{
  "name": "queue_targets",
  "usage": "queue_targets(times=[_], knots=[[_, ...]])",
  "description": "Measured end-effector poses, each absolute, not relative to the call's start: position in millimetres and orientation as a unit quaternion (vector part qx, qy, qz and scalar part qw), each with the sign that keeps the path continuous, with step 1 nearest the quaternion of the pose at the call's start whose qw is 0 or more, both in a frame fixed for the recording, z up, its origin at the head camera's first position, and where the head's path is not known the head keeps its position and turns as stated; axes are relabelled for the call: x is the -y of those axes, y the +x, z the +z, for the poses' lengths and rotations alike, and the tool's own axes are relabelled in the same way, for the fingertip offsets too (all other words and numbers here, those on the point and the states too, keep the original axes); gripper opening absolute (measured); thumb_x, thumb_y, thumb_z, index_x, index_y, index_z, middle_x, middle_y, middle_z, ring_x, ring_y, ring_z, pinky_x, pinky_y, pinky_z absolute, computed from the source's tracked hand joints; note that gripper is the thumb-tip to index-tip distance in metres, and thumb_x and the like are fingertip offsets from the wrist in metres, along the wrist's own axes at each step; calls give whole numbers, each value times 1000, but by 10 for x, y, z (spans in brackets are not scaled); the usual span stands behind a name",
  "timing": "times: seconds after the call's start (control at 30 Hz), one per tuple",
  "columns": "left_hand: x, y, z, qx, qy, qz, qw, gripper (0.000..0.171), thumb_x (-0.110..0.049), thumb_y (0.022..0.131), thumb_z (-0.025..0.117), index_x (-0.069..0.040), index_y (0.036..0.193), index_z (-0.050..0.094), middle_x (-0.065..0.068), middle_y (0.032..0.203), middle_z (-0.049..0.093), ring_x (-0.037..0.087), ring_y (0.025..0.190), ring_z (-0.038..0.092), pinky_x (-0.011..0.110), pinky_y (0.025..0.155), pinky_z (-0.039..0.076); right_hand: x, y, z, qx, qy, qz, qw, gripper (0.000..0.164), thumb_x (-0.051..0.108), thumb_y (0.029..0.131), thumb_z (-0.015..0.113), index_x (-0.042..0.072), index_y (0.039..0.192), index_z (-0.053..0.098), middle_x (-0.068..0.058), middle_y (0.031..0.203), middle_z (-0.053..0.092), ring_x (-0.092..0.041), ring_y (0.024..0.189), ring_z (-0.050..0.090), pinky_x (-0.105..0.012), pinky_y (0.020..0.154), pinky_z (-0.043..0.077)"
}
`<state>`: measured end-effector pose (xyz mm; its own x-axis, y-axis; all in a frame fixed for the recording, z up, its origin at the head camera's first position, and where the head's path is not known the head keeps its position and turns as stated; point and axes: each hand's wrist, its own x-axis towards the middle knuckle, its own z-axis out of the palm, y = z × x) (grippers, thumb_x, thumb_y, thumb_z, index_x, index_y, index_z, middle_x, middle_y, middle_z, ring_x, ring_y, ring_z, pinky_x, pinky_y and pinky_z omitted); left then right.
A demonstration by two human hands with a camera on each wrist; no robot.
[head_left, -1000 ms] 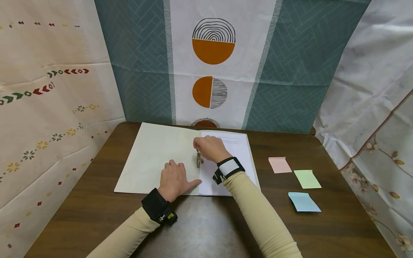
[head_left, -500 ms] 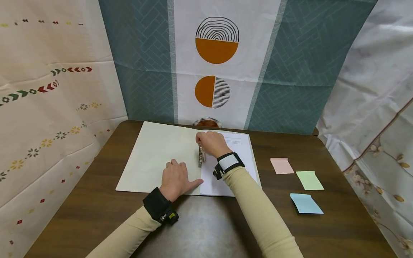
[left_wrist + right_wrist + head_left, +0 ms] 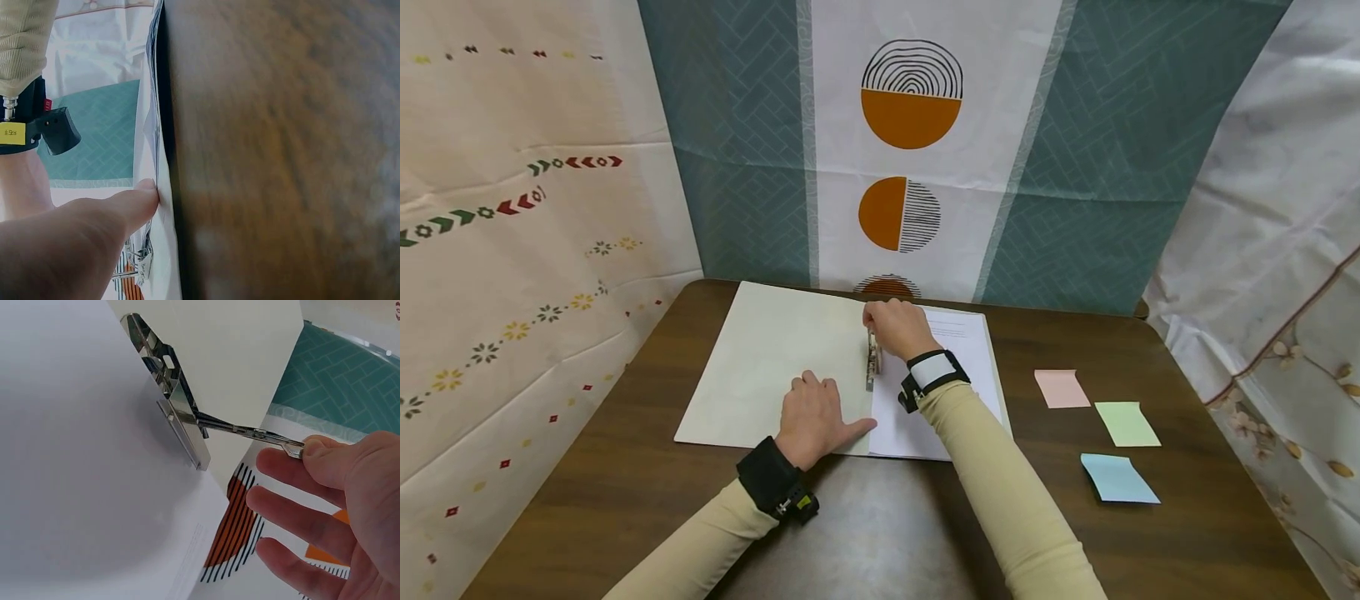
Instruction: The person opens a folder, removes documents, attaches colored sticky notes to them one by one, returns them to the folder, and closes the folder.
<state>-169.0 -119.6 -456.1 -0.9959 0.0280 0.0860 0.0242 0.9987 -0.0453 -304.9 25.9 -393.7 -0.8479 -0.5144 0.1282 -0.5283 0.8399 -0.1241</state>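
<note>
In the head view, the cream file folder lies spread on the worktop, holding white papers on its right side, beside the metal lever clip. Your left hand rests with fingers extended on the bare cover, thumb out to the papers; your right hand is at the clip's far end. Pink, green and blue sticky notes lie well apart to the right. In the left wrist view, your thumb touches the edge of the layered sheets. In the right wrist view, your thumb and forefinger pinch the tip of the raised lever, other fingers apart. The folder is open and the papers placed; the lever isn't folded flat, so the clip work seems unfinished, and you can't tell how firmly the sheets are held.
</note>
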Motion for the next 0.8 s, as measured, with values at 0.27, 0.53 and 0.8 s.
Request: queue_targets(times=[0.27, 0.53, 0.8], knots=[[1192, -1698, -4579, 999, -12, 26, 45, 95, -92, 81, 74, 1, 98, 75, 18, 82, 59, 26, 71, 58, 32, 56, 50, -248, -3111, -3999, 960, 263, 77, 59, 10, 17, 112, 71, 13, 114, 81, -5, 96, 80, -19, 77, 67, -30, 66, 51], [1184, -1700, -4578, 999, -13, 26, 44, 96, -93, 81, 74, 1, 99, 74, 19, 84, 60, 27, 72, 59, 33, 57, 50, -272, -3160, -4089, 959, 258, 85, 79, 11, 18, 111, 72, 14, 113, 82, -3, 95, 80, -18, 73, 65, -27, 62, 44], [1183, -1685, -4571, 998, -16, 31, 46, 96, -93, 81, 73, 1, 97, 73, 18, 83, 60, 26, 70, 57, 32, 56, 49, -279, -3149, -4097, 957, 255, 106, 85, 15, 19, 111, 73, 13, 115, 86, -4, 103, 86, -22, 84, 78, -34, 72, 61]])
